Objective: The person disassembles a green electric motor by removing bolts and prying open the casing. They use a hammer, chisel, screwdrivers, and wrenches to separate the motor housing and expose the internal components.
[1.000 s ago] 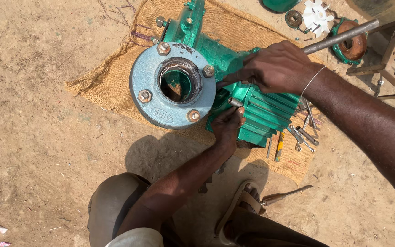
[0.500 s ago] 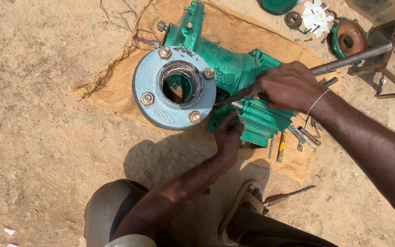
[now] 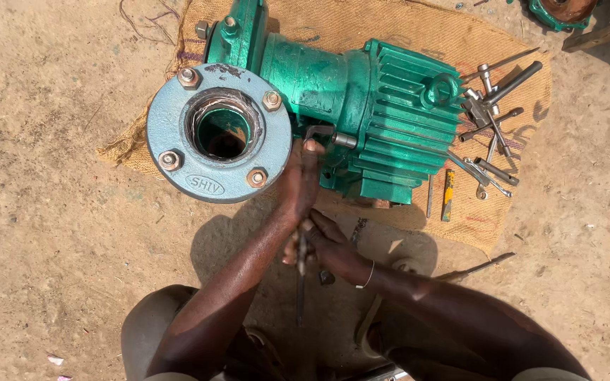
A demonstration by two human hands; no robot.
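A green finned pump motor lies on a burlap sack, its blue-grey flange with bolts facing up at me. My left hand rests against the pump's near side, just below the flange, and holds the upper part of a long dark wrench. The wrench's head sits on a fitting on the pump body. My right hand grips the wrench's shaft lower down, just below my left hand.
Several spanners and metal bars lie on the sack right of the motor, beside a yellow-handled tool. A thin rod lies on the sandy ground. Another green pump part sits at the top right.
My right hand has left the top of the motor and come down in front of the pump, joining my left hand on the wrench. The view has closed in on the pump.
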